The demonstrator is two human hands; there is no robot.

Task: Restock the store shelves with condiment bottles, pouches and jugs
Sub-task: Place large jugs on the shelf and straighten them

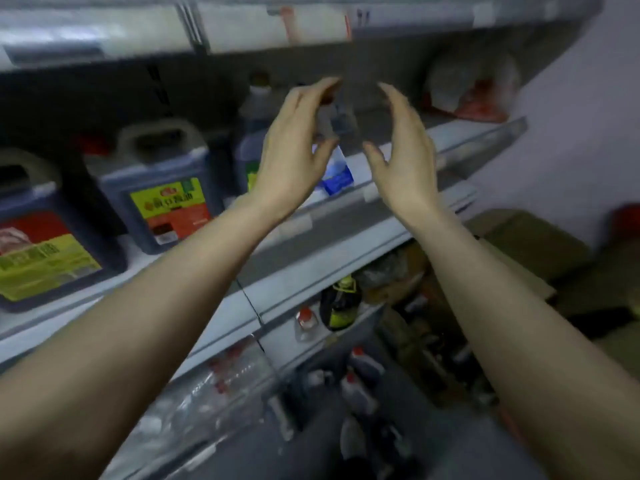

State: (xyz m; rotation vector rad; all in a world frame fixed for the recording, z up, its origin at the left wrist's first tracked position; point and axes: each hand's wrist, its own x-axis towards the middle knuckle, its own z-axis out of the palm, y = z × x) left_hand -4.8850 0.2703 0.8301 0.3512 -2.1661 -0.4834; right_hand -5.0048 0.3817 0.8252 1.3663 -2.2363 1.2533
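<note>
Both my hands are raised in front of the middle shelf (398, 157). My left hand (294, 143) and my right hand (401, 147) face each other with relaxed fingers, a gap between them, holding nothing. Between and behind them stands a clear bottle with a blue and white label (337, 168), blurred, on the shelf. Left of it stands a tall dark bottle (251, 133). Two dark sauce jugs with handles and yellow-red labels (162, 188) (38, 244) stand further left on the same shelf.
A red and white bag (471, 91) lies at the shelf's right end. Lower shelves hold a dark bottle with a yellow label (341, 303) and red-capped bottles (360, 379). Clear wrapped bottles (221, 389) sit low left. Cardboard boxes (526, 237) stand on the right.
</note>
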